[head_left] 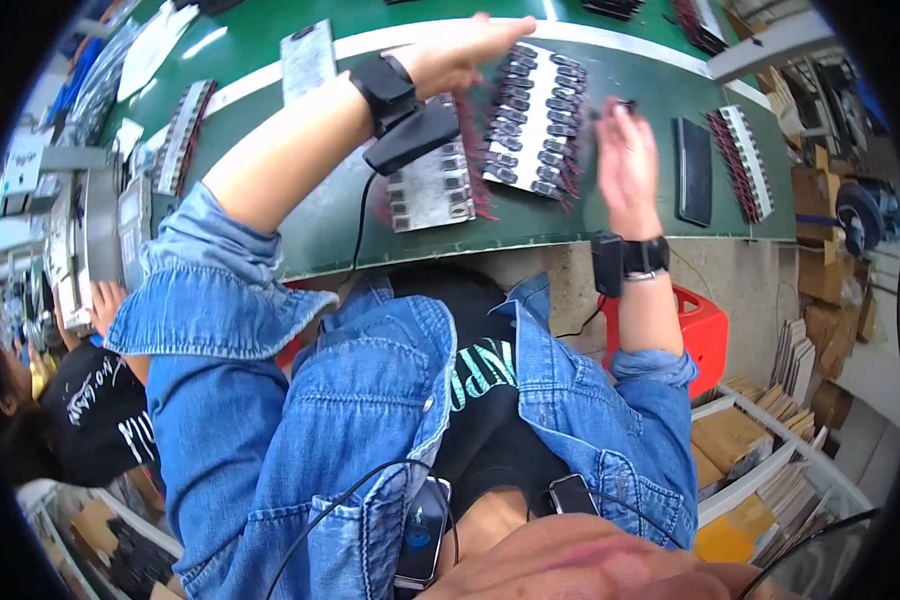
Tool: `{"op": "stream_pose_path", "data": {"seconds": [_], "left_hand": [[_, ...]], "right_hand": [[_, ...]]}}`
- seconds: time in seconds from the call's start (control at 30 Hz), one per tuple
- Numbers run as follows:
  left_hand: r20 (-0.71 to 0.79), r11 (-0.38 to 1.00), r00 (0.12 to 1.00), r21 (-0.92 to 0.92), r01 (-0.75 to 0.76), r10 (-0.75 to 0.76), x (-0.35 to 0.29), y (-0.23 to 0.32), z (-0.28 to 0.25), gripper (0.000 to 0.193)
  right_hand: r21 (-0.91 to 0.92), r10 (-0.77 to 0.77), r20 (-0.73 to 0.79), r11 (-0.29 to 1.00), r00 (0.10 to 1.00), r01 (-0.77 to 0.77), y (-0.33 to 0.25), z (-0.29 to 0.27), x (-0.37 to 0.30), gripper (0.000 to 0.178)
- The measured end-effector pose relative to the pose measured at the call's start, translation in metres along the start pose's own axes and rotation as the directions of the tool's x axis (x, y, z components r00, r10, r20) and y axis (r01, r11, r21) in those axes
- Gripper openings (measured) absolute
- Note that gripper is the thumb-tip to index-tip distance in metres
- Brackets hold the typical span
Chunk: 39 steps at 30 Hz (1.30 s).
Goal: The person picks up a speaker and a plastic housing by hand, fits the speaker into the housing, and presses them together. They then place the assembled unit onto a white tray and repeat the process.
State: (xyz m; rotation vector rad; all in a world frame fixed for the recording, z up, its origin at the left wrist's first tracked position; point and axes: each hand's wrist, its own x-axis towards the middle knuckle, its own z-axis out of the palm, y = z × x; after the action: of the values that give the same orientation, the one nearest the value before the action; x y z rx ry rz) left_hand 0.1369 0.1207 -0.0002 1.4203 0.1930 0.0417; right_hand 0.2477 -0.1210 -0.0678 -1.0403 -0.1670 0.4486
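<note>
My left hand (470, 55) reaches across the far side of the bench, its fingers stretched out to the right and nothing seen in it. Below it lies a white board (538, 105) lined on both long sides with small dark-and-clear parts and thin red wires. To the left a second such board (430, 190) is partly hidden by my left forearm and a black device on a cable (410, 138). My right hand (628, 170) is raised just right of the first board. Its fingertips pinch a small black part (626, 105), too small to name.
A dark flat case (693, 172) and another wired board (745, 165) lie to the right on the green bench (315, 235). More boards lie at the left (183, 138) and far left (308, 60). A red stool (705, 335) stands below; a person (85, 410) works at the left.
</note>
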Motion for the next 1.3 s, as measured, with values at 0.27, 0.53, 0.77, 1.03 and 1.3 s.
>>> {"op": "stream_pose_path", "data": {"seconds": [0.27,0.53,0.77,1.03,1.3], "left_hand": [[-0.279,0.85,0.948,0.527,0.017,0.154,-0.149,0.09,-0.049,0.034],[-0.644,0.866,0.744,0.462,0.192,0.179,-0.254,-0.03,-0.08,0.023],[-0.649,0.784,0.721,0.569,0.247,0.244,-0.258,-0.033,-0.068,0.021],[-0.553,0.613,0.717,0.758,0.221,0.425,-0.249,-0.051,-0.066,0.016],[-0.661,0.732,0.602,0.658,0.176,0.448,-0.271,-0.066,-0.058,0.01]], "right_hand": [[-0.07,-0.193,0.122,0.977,0.974,0.203,-0.065,0.005,-0.042,0.018],[-0.35,0.063,0.419,0.932,0.906,0.097,-0.045,0.092,-0.056,0.024],[-0.577,0.304,0.494,0.815,0.815,0.045,-0.025,0.127,-0.051,0.032],[-0.744,0.439,0.62,0.59,0.65,0.312,-0.044,0.214,0.0,0.039],[-0.706,0.631,0.594,0.706,0.499,-0.05,0.015,0.282,0.05,0.034]]}}
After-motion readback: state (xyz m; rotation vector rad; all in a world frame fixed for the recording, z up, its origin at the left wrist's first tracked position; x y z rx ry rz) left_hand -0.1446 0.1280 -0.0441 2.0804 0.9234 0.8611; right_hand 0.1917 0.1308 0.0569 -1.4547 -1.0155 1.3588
